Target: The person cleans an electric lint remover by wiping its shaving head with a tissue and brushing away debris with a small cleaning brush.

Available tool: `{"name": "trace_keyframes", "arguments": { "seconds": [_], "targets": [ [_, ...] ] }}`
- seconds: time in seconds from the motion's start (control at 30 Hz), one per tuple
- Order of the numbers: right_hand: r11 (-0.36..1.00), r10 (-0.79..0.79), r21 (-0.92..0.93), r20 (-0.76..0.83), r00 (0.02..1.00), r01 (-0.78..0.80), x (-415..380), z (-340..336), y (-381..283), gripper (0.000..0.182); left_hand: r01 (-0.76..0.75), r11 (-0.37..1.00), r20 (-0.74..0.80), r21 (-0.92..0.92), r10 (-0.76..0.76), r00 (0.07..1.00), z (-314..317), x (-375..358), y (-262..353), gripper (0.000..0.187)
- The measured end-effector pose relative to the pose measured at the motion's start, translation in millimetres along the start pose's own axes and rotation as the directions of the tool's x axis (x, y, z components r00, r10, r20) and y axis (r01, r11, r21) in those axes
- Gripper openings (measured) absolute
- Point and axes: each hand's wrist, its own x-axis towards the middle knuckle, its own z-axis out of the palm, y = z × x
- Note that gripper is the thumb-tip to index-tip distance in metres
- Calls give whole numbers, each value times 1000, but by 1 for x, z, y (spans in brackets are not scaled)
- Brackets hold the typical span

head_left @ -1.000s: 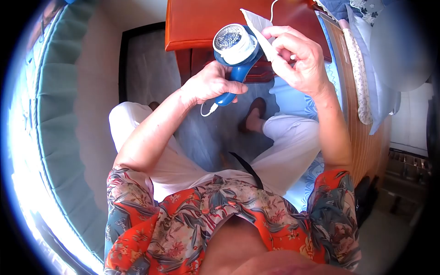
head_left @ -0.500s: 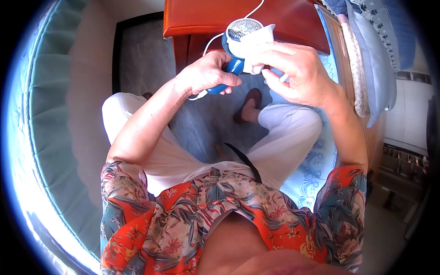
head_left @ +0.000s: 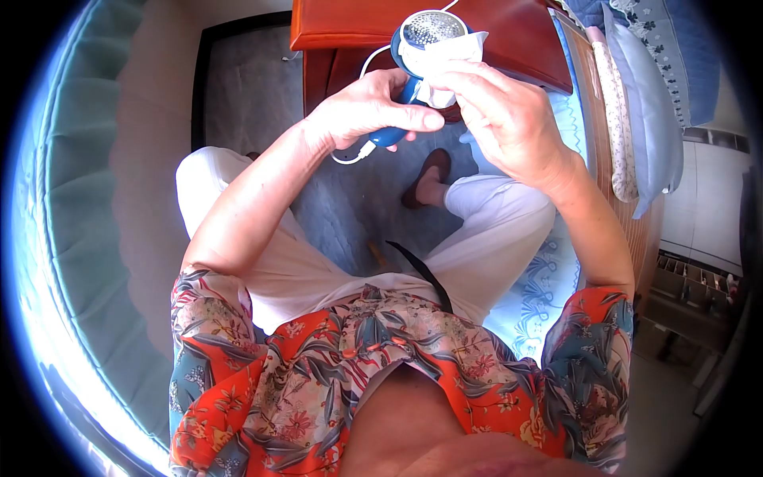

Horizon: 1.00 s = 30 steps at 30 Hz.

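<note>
My left hand [head_left: 364, 110] is wrapped around the blue handle of a fabric shaver [head_left: 433, 30], its thumb lying across the front. The shaver's round head faces up, with a perforated metal disc inside a white ring. A white cord [head_left: 366, 149] plugs into the bottom of the handle. In the closed fingers of my right hand [head_left: 513, 111] is a white tissue [head_left: 447, 57], pressed against the lower right edge of the head. The tissue and fingers cover part of the ring and the upper handle.
Just beyond the shaver stands a reddish-brown wooden table [head_left: 350, 24]. To the right is a bed edge with a blue patterned cover [head_left: 536, 294] and a blue pillow [head_left: 652, 119]. A teal curtain [head_left: 87, 199] hangs at left. My knees are below my hands.
The shaver and both hands have shifted slightly up and to the right. My left thumb is straighter along the handle, and my right fingers are closer together on the tissue.
</note>
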Motion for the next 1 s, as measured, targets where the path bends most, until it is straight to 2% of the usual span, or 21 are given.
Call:
{"name": "trace_keyframes", "arguments": {
  "seconds": [0.03,0.07,0.17,0.4,0.5,0.6,0.7,0.9,0.97,1.0],
  "targets": [
    [1000,-18,-13,-22,1000,18,0,2,1,24,-31,999,0,-23,31,1000,0,1,0,53],
    [999,-37,-27,-45,998,36,1,6,3,25,-47,998,-18,-33,46,999,1,1,0,75],
    [998,-53,-17,-73,996,52,0,4,8,27,-54,999,-98,7,54,994,5,7,-5,61],
    [998,-49,41,-81,995,53,5,-7,10,28,4,1000,-149,17,-2,989,13,7,0,57],
    [980,70,187,3,998,-69,7,-18,6,28,-26,997,-152,72,37,988,12,7,0,61],
    [988,57,143,0,998,-57,9,-17,6,28,-63,993,-166,104,80,983,10,7,-3,65],
    [988,34,150,-24,999,-29,9,-7,10,27,-21,998,-172,57,30,985,9,6,-1,68],
    [988,84,130,33,996,-88,14,-12,1,25,-70,995,-211,72,84,974,12,1,6,64],
    [986,61,154,-8,998,-59,17,-13,0,25,-80,988,-235,130,109,966,8,6,-1,60],
    [986,53,160,-17,998,-50,19,-15,-1,25,-74,982,-231,172,114,966,6,8,-2,77]
  ]
}}
